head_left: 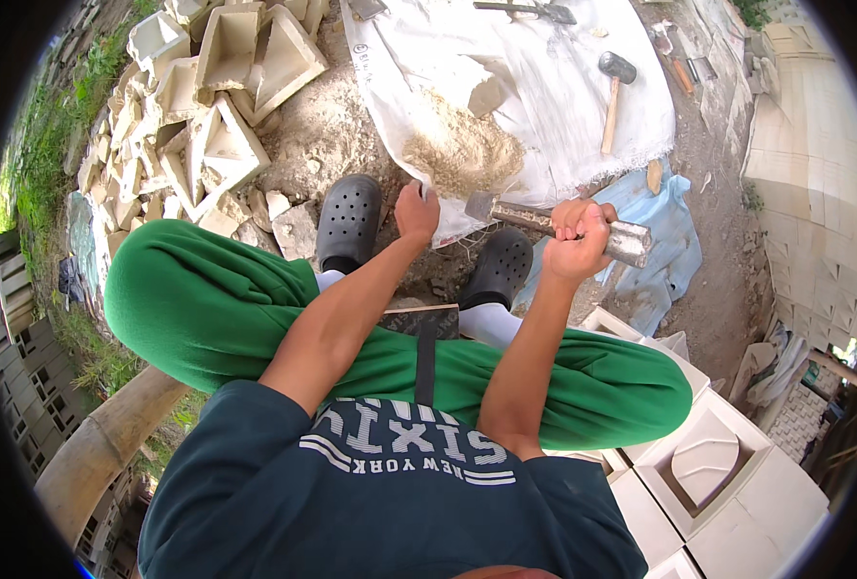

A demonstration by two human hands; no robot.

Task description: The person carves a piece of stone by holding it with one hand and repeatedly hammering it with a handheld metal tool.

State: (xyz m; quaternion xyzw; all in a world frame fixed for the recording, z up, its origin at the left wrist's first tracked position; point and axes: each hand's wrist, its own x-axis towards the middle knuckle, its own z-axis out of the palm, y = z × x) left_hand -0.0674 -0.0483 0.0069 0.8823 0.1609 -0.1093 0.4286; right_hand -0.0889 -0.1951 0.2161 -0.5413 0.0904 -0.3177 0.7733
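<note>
My left hand (417, 210) is closed at the near left edge of a white woven sheet (563, 125), pinching that edge beside my left shoe. On the sheet, just beyond the hand, lies a heap of beige dust (462, 150) with a pale stone lump (487, 93) at its far side. My right hand (580, 238) is wrapped around a chisel-like tool (520, 214) with a flat metal blade and a thick, worn grey end. Its blade points left, near the heap's close edge and above the sheet's border.
A black-headed mallet (616, 69) and another dark-headed tool (544, 13) lie on the sheet. Broken pale stone pieces (211, 145) are piled at left. Blue plastic (655, 232) spreads at right. Carved stone blocks (708, 454) stand by my right knee; a bamboo pole (110, 449) is at lower left.
</note>
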